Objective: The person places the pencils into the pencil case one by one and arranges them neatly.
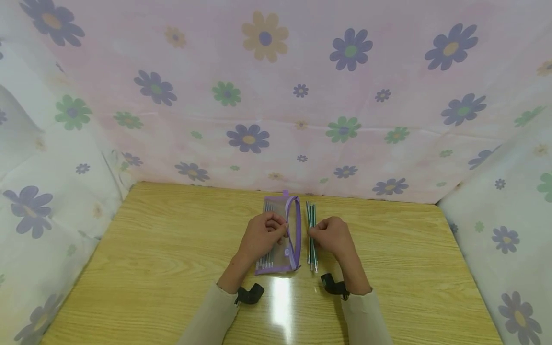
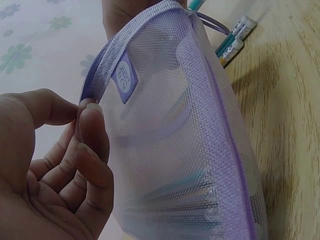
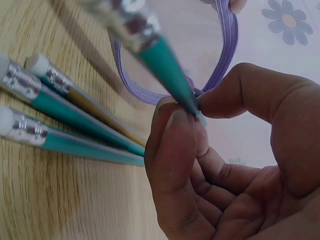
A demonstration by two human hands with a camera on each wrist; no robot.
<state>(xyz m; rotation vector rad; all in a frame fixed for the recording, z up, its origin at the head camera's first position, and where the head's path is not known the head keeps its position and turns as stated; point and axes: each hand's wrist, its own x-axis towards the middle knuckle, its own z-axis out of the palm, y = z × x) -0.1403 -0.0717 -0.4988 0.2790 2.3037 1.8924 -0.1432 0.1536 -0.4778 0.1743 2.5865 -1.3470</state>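
A mesh pencil case (image 1: 280, 256) with purple zipper edging lies on the table, its mouth gaping toward the right. Between thumb and fingertips my left hand (image 1: 264, 235) pinches the upper edge of that mouth. Several pencils (image 2: 195, 200) show through the mesh inside. My right hand (image 1: 334, 235) pinches one green pencil (image 3: 167, 70), lifted off the wood in the right wrist view, its eraser end nearest the camera. Beneath it, loose pencils (image 3: 90, 110) with white erasers and silver ferrules lie side by side on the table, to the right of the case.
The wooden table (image 1: 172, 230) meets a flowered cloth (image 1: 302, 105) at the back, and more cloth hangs at both sides. A black camera mount (image 1: 251, 293) sits at the left wrist, another black mount (image 1: 333, 284) at the right.
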